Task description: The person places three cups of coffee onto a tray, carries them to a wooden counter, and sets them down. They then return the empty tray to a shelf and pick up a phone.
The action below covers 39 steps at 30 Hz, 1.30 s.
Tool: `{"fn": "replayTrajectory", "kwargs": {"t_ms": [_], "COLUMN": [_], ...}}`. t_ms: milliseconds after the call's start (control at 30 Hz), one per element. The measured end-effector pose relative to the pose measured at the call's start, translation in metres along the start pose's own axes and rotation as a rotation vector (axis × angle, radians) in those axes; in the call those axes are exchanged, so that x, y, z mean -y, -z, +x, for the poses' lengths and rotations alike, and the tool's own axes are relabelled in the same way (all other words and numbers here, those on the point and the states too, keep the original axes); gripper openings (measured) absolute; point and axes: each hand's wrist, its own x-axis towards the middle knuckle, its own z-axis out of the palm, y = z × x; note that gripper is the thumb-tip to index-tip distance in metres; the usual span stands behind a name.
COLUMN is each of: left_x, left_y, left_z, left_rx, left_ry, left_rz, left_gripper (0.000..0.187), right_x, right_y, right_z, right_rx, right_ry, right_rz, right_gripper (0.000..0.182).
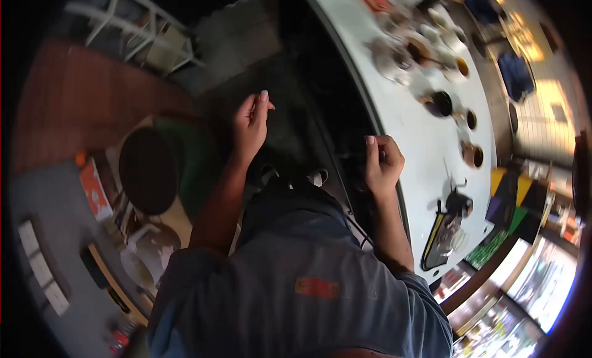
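My left hand (253,127) is raised in front of me over the dark floor, left of the table. Its fingers are curled in and the thumb points up; I see nothing in it. My right hand (383,164) is held at the near edge of the white table (422,173), fingers likewise curled, thumb up, with nothing visible in it. On the table to its right are a dark-mouthed cup (472,154), a dark gooseneck kettle (458,204) and a clear glass vessel (455,240) beside a black mat with a yellow edge (433,238).
Further along the table stand another dark cup (439,103) and a blurred cluster of pots and cups (394,59). On my left are a round dark stool seat (148,170), a clear plastic container (154,250) and an orange-and-white box (95,188). A white metal rack (132,31) stands beyond.
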Motion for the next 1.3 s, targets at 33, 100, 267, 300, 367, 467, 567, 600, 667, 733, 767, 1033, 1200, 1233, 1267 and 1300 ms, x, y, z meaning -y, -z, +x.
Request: {"fn": "replayTrajectory", "kwargs": {"t_ms": [33,100,267,300,367,467,567,600,667,733,767,1033,1200,1233,1267,1300], "left_x": [-0.002,0.010,0.012,0.012,0.010,0.024,0.045,0.063,0.097,0.098,0.097,0.126,0.146,0.153,0.162,0.166], "left_y": [-0.002,0.092,0.193,0.212,0.248,0.292,0.311,0.317,0.331,0.341,0.340,0.347,0.344,0.345,0.344,0.343], "left_z": [-0.014,0.030,0.001,-0.004,-0.018,-0.042,-0.062,-0.069,-0.084,-0.090,-0.096,-0.112,-0.118,-0.119,-0.119,-0.117], "left_rx": [-0.046,-0.151,-0.538,-0.589,-0.685,-0.849,-1.040,-1.082,-1.187,-1.265,-1.298,-1.555,-1.556,-1.526,-1.547,-1.566], "left_ry": [-0.029,-0.173,0.022,0.013,0.062,0.094,0.163,0.173,0.157,0.251,0.352,0.726,0.840,0.888,0.911,0.934], "left_rz": [-0.022,-0.068,-0.053,-0.053,-0.008,0.019,0.095,0.099,0.325,0.440,0.537,0.647,0.436,0.398,0.417,0.433], "left_gripper": [0.034,0.033,0.037,0.037,0.036,0.036,0.033,0.033,0.032,0.032,0.032,0.047,0.061,0.065,0.066,0.067], "right_x": [-0.002,0.041,0.102,0.114,0.134,0.151,0.158,0.160,0.162,0.163,0.163,0.156,0.152,0.154,0.154,0.154], "right_y": [0.008,-0.091,-0.170,-0.186,-0.220,-0.265,-0.309,-0.325,-0.358,-0.396,-0.413,-0.546,-0.593,-0.597,-0.600,-0.604], "right_z": [0.004,0.027,0.024,0.025,0.023,0.022,0.028,0.031,0.037,0.044,0.047,0.033,0.009,0.004,0.000,-0.003], "right_rx": [0.058,0.094,0.351,0.386,0.455,0.600,0.751,0.791,0.885,0.976,1.034,1.376,1.382,1.393,1.402,1.456], "right_ry": [0.042,0.209,0.337,0.321,0.336,0.353,0.374,0.359,0.303,0.250,0.262,0.599,0.781,0.743,0.746,0.632], "right_rz": [0.017,0.065,0.142,0.172,0.230,0.293,0.304,0.302,0.326,0.349,0.328,0.116,-0.058,-0.178,-0.180,-0.179], "right_gripper": [0.007,0.008,0.006,0.006,0.006,0.009,0.011,0.012,0.012,0.013,0.015,0.037,0.050,0.054,0.054,0.054]}}
